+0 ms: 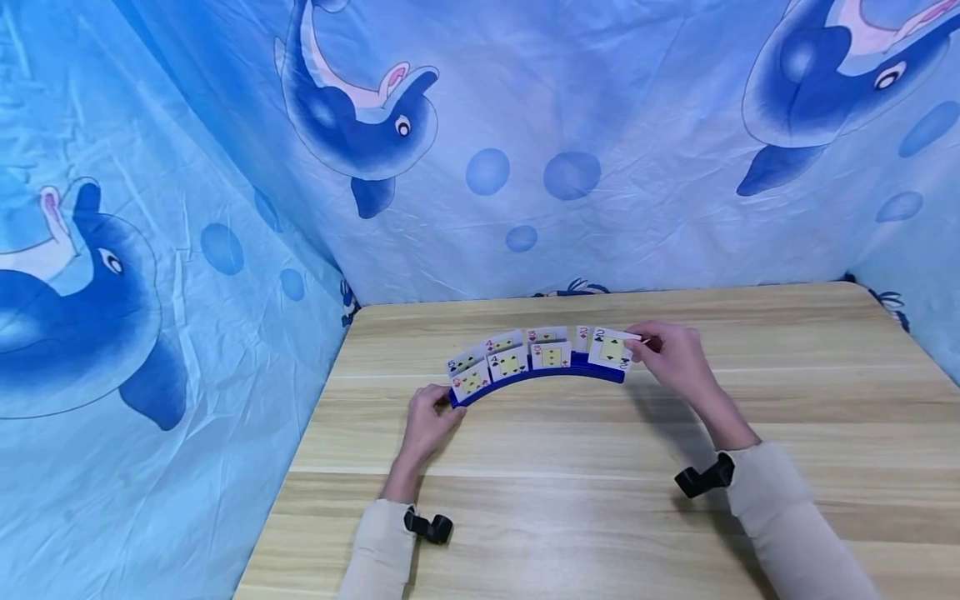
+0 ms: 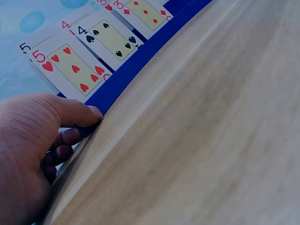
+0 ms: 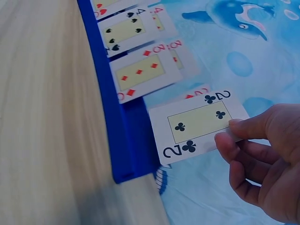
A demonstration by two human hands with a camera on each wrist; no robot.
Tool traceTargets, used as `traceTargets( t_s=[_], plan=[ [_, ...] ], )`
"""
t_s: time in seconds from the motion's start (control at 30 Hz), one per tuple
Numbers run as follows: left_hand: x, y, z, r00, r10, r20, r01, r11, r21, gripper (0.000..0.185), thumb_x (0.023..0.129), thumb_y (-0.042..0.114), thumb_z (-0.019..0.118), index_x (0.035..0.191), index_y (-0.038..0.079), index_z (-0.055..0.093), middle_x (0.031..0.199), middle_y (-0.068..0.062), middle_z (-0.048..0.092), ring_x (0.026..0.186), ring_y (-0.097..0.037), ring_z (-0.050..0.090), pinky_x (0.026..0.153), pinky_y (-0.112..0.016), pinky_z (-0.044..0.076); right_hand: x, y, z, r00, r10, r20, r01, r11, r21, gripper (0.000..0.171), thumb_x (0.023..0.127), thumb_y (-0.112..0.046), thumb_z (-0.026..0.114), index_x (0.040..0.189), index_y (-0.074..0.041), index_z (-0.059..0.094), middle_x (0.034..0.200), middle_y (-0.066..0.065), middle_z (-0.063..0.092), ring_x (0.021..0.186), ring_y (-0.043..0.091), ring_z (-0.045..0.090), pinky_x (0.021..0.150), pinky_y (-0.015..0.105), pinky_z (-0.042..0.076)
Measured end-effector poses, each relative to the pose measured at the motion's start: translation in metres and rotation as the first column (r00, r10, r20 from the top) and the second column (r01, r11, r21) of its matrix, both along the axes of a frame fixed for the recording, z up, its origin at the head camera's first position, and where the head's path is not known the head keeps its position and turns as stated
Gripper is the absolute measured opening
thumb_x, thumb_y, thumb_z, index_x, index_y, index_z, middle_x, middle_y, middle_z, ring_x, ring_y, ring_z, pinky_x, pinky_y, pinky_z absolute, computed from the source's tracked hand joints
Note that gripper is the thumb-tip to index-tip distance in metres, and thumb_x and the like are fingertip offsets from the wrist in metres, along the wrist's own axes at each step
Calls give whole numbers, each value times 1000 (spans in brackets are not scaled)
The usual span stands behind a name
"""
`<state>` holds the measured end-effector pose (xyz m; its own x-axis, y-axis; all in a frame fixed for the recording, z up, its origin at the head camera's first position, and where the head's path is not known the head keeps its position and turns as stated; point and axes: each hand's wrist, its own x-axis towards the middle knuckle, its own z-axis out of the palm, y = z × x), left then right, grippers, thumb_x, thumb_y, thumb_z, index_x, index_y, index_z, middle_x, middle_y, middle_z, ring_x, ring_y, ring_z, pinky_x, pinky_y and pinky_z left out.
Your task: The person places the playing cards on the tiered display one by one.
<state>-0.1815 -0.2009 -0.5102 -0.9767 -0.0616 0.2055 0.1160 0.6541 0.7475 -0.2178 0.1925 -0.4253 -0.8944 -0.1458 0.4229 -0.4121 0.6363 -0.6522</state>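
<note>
A curved blue card holder (image 1: pixel 555 372) stands on the table with two rows of playing cards in it. My left hand (image 1: pixel 429 423) pinches the holder's left end between thumb and fingers. In my right hand (image 1: pixel 671 354) the two of clubs (image 3: pixel 199 126) is pinched by its edge, over the holder's right end and in front of a red two (image 1: pixel 582 337). Along the front row stand the five of hearts (image 2: pixel 70 68), the four of spades (image 2: pixel 107 40) and the three of diamonds (image 3: pixel 145 72). Behind them a black five, a red four and a red three are partly hidden.
The wooden table (image 1: pixel 555 517) reaches back to a blue curtain (image 1: pixel 525 100) printed with dolphins, which also hangs along the left and right sides. A black camera strap (image 1: pixel 705 476) circles the right wrist, and another strap (image 1: pixel 427 527) the left.
</note>
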Motion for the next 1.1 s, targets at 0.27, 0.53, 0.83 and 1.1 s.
traceTargets(
  t_s=[0.27,0.53,0.83,1.1],
  plan=[
    [1,-1,-1,1000,9,-4,-9,1000,-7,33,77,9,81,108,1,74,105,-13,72,99,-26,57,92,-41,44,-5,-12,-8,999,25,34,-25,1000,-12,16,92,-3,67,104,5,73,87,23,75,64,18,66,49,20,42],
    [1,0,-1,1000,16,15,-16,1000,-6,35,77,10,80,110,1,74,106,-13,72,99,-26,57,93,-41,45,-6,-16,-18,999,18,46,-19,1000,18,17,94,-5,66,106,4,73,96,25,75,70,21,68,55,18,46],
    [2,-1,0,1000,8,2,-8,1000,-10,34,78,10,80,110,1,74,106,-13,72,99,-25,58,91,-40,44,-8,-18,-23,999,5,40,-7,999,41,17,94,-7,66,107,2,73,93,22,76,68,19,67,55,19,47],
    [2,-1,0,1000,2,2,-2,1000,-6,32,78,10,80,109,1,74,107,-13,72,100,-26,57,92,-41,44,-8,-18,-26,996,24,87,-29,998,62,18,95,-10,66,108,0,73,87,17,75,68,17,64,55,21,47]
  ],
)
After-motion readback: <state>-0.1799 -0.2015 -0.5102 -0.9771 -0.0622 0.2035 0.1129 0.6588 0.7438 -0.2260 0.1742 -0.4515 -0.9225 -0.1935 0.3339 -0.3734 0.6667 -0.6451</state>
